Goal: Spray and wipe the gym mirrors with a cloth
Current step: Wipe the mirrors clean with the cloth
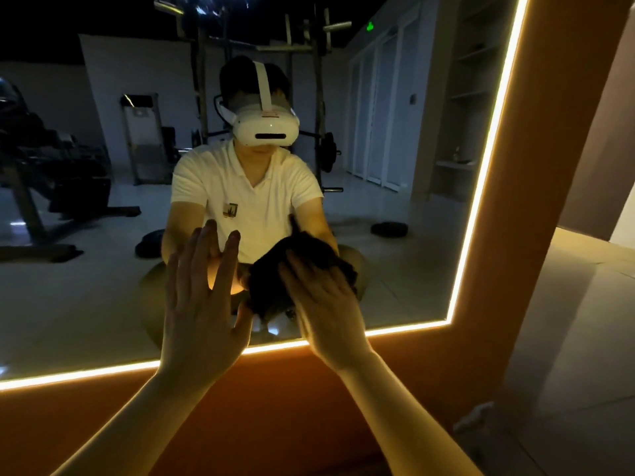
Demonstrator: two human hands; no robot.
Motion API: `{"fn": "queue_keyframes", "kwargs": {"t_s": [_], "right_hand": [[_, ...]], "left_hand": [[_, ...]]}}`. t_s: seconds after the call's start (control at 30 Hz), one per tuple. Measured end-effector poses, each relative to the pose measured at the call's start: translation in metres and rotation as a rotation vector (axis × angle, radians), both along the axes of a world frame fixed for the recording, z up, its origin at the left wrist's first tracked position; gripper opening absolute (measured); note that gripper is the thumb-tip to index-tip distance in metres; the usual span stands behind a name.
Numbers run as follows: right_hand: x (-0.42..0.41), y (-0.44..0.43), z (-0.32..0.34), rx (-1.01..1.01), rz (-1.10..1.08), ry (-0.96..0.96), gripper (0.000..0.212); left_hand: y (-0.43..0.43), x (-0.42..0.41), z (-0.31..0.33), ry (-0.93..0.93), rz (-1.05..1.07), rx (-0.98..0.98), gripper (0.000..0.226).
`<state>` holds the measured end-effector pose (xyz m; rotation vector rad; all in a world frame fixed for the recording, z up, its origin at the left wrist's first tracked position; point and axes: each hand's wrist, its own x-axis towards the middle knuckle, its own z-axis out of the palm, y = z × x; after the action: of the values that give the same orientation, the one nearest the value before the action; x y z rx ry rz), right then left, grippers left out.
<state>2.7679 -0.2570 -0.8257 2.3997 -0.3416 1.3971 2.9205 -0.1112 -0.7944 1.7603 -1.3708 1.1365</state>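
Observation:
A large wall mirror (395, 262) with a lit LED strip along its lower and right edges fills the view. My right hand (321, 300) lies flat with straight fingers on a dark bunched cloth (292, 266), pressing it against the glass low in the mirror. My left hand (202, 297) is raised beside it, fingers straight and spread, palm toward the glass; whether it touches the glass I cannot tell. The mirror reflects a seated person in a white shirt with a headset. No spray bottle is in view.
An orange wall frame (536, 201) borders the mirror on the right and below. A pale crumpled thing (476, 419) lies on the floor at lower right. Gym machines, a rack and weight plates show only as reflections.

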Motion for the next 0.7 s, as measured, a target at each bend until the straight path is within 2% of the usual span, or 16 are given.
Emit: {"fn": "queue_keyframes", "kwargs": {"t_s": [0.07,0.17,0.27,0.3,0.37,0.4,0.47,0.53,0.6,0.7], "right_hand": [[-0.021,-0.02,0.014,0.09,-0.133,-0.198,0.067],[-0.05,-0.052,0.047,0.312,-0.305,-0.57,0.059],[-0.05,-0.058,0.077,0.484,-0.174,-0.776,0.06],[-0.043,-0.048,0.086,0.501,-0.139,-0.761,0.063],[-0.022,-0.023,0.095,0.427,-0.118,-0.564,0.073],[-0.012,-0.014,0.096,0.318,-0.1,-0.403,0.075],[0.0,-0.009,0.095,-0.003,-0.078,-0.077,0.066],[-0.006,-0.02,0.104,-0.192,-0.09,0.088,0.06],[-0.023,-0.039,0.119,-0.211,-0.145,0.068,0.06],[-0.056,-0.081,0.156,-0.069,-0.284,-0.205,0.063]], "left_hand": [[0.0,0.0,0.003,0.0,-0.007,-0.009,0.082],[-0.004,0.001,0.009,-0.013,-0.005,-0.004,0.083],[-0.012,0.0,0.02,-0.011,-0.002,-0.017,0.081],[-0.016,-0.001,0.025,-0.015,-0.01,-0.038,0.079],[-0.024,-0.005,0.037,-0.01,-0.024,-0.08,0.077],[-0.029,-0.007,0.045,-0.008,-0.026,-0.098,0.077],[-0.038,-0.009,0.061,-0.017,-0.017,-0.111,0.08],[-0.046,-0.008,0.082,-0.039,0.008,-0.109,0.084],[-0.053,-0.005,0.104,-0.062,0.031,-0.128,0.085],[-0.06,-0.005,0.127,-0.077,0.07,-0.113,0.096]]}}
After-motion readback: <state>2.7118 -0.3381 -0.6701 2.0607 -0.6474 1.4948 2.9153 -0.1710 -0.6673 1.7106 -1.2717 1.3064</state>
